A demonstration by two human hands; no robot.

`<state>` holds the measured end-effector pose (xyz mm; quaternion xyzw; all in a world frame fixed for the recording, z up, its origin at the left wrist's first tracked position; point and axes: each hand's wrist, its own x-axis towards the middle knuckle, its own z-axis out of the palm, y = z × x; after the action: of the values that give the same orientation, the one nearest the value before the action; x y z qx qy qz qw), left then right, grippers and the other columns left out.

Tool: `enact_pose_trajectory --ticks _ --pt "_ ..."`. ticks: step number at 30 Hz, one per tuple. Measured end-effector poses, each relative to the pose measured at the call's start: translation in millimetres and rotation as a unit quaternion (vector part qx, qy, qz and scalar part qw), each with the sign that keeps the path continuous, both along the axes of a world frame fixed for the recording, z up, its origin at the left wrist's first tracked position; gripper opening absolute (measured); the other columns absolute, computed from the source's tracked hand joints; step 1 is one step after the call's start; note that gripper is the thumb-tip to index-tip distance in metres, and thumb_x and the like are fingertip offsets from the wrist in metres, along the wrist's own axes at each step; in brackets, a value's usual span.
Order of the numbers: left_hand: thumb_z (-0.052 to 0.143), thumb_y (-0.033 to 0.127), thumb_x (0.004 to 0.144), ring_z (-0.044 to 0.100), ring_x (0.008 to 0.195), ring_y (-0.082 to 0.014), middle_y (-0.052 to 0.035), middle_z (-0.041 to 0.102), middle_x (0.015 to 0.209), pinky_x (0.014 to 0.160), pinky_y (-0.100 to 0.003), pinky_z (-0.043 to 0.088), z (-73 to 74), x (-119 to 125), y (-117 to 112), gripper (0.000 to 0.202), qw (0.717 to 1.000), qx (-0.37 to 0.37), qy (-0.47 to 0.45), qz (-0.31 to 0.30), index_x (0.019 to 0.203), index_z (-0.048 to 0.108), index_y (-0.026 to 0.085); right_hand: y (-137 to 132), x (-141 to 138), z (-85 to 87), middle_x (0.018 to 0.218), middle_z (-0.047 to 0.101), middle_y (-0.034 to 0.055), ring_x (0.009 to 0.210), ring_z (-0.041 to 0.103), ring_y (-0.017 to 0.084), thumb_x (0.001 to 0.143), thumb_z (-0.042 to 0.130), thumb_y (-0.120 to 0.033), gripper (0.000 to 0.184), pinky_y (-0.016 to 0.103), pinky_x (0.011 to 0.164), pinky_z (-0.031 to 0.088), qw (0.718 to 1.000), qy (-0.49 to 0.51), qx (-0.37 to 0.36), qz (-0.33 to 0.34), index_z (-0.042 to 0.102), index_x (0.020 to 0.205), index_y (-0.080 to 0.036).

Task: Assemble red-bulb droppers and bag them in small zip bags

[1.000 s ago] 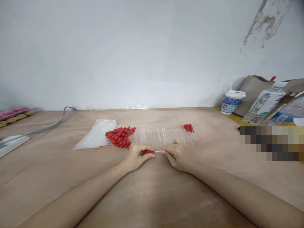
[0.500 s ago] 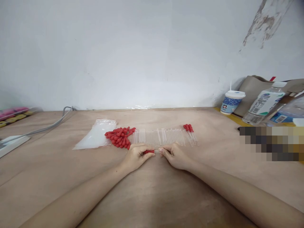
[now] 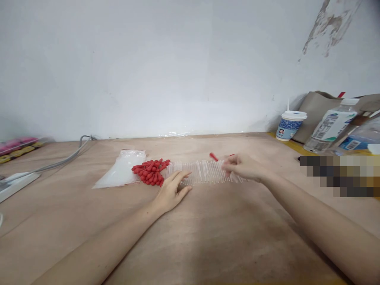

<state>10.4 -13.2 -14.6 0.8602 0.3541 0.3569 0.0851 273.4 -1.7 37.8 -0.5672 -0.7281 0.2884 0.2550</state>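
Observation:
My left hand (image 3: 172, 192) is open and empty, its fingers apart over the near left end of a row of clear tubes (image 3: 203, 171). To its left lies a pile of red rubber bulbs (image 3: 151, 171). My right hand (image 3: 239, 166), a little blurred, is closed at the right end of the row. It holds a dropper, whose red bulb (image 3: 213, 156) sticks out to the upper left; the fingers mostly hide its tube. Behind this hand, a bit of the finished droppers' red bulbs (image 3: 231, 155) shows; the rest is covered.
White plastic bags (image 3: 120, 170) lie left of the bulbs. A grey cable (image 3: 68, 156) runs to a white power strip (image 3: 19, 184) at far left. A paper cup (image 3: 289, 128), a water bottle (image 3: 331, 128) and a beige bag (image 3: 308, 109) stand at the right, by the wall.
My left hand has let go of the red bulb and opened. My right hand has moved right and away from me, carrying the dropper over the tubes' right end.

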Motion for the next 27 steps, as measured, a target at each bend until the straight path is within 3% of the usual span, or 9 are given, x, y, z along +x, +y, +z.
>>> enact_pose_trajectory --ticks 3,5,10,18,23,27 --pt "0.051 0.020 0.081 0.056 0.079 -0.0141 -0.0065 0.055 0.098 0.064 -0.024 0.049 1.0 0 -1 0.028 0.999 -0.028 0.022 -0.017 0.109 0.052 0.019 23 32 -6.5 0.053 0.058 0.0023 0.050 0.049 0.011 0.073 0.048 -0.036 0.029 0.022 0.048 0.031 0.975 -0.075 0.082 -0.193 0.057 0.053 -0.016" --pt "0.049 0.020 0.082 0.056 0.078 -0.0140 -0.0067 0.055 0.098 0.062 -0.023 0.049 0.9 0 -1 0.024 0.999 -0.031 0.029 -0.025 0.105 0.055 0.019 32 46 -15.2 0.051 0.055 0.0020 0.051 0.049 0.012 0.071 0.048 -0.036 0.029 0.023 0.048 0.030 0.957 -0.120 0.090 -0.249 0.056 0.051 -0.017" --pt "0.049 0.020 0.082 0.055 0.083 -0.0165 -0.0071 0.057 0.093 0.068 -0.027 0.048 0.5 1 0 0.019 0.999 0.007 0.030 -0.027 0.098 0.058 0.018 37 52 -31.5 0.052 0.053 0.0025 0.052 0.050 0.014 0.070 0.047 -0.037 0.028 0.023 0.047 0.028 0.949 -0.177 0.078 -0.250 0.053 0.050 -0.018" --pt "0.050 0.020 0.081 0.053 0.083 -0.0173 -0.0069 0.058 0.090 0.071 -0.029 0.045 1.7 2 -1 0.016 0.999 0.020 0.035 -0.031 0.094 0.060 0.018 38 53 -34.6 0.060 0.059 0.0055 0.057 0.054 0.017 0.067 0.051 -0.047 0.030 0.024 0.047 0.030 0.946 -0.207 0.043 -0.246 0.055 0.057 -0.019" --pt "0.050 0.020 0.081 0.054 0.082 -0.0174 -0.0067 0.058 0.089 0.071 -0.030 0.046 2.1 2 0 0.016 0.998 0.025 0.038 -0.032 0.092 0.061 0.018 36 47 -35.6 0.067 0.063 0.0049 0.061 0.055 0.016 0.066 0.056 -0.040 0.022 0.023 0.049 0.031 0.952 -0.184 0.097 -0.224 0.057 0.063 -0.019" --pt "0.050 0.020 0.081 0.053 0.082 -0.0172 -0.0067 0.058 0.088 0.071 -0.030 0.045 3.0 3 -1 0.015 0.998 0.024 0.043 -0.030 0.090 0.061 0.017 29 33 -32.8 0.059 0.061 0.0038 0.057 0.054 0.015 0.065 0.056 -0.035 0.018 0.024 0.049 0.031 0.959 -0.201 0.087 -0.181 0.061 0.058 -0.019"
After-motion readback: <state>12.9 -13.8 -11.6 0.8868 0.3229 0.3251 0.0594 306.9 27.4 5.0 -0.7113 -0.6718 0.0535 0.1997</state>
